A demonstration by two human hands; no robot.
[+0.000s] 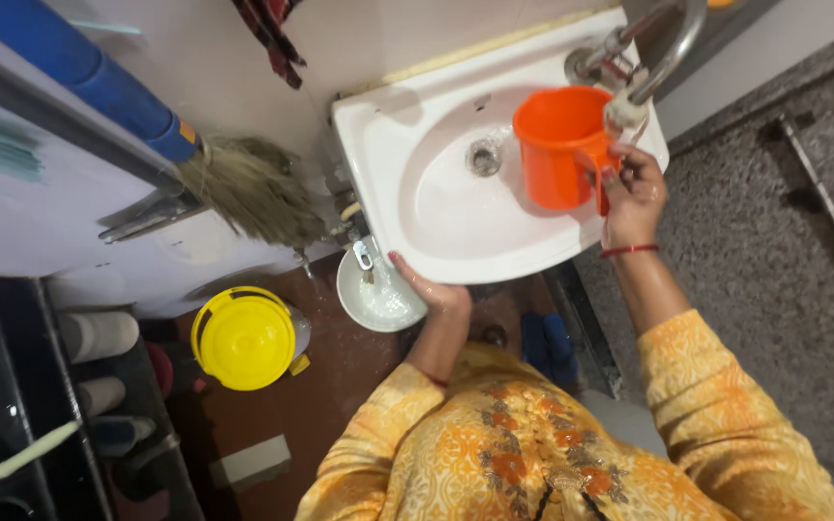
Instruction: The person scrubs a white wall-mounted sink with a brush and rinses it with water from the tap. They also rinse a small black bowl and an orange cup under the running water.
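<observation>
an orange mug [554, 145] is held by its handle in the clenched right hand [634, 188] under the tap [653, 53] (at 1 o'clock); the left hand [431, 289], released, rests on the sink [407, 125] rim at 6 o'clock

one orange mug [554, 145], one white sink [417, 145], one yellow lid [243, 338]

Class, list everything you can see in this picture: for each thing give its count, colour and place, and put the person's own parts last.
Sink: one, white, top centre against the wall.
Mug: one, orange, over the basin under the tap.
Tap: one, metal, at the sink's far rim.
Broom: one, straw head on a blue handle, left of the sink.
Bucket: one, white, on the floor below the sink.
Lidded container: one, yellow lid, on the floor at left.
Counter: one, speckled grey, right.
Left hand: on the sink's near rim.
Right hand: holding the mug's handle; red bangle on wrist.
</observation>
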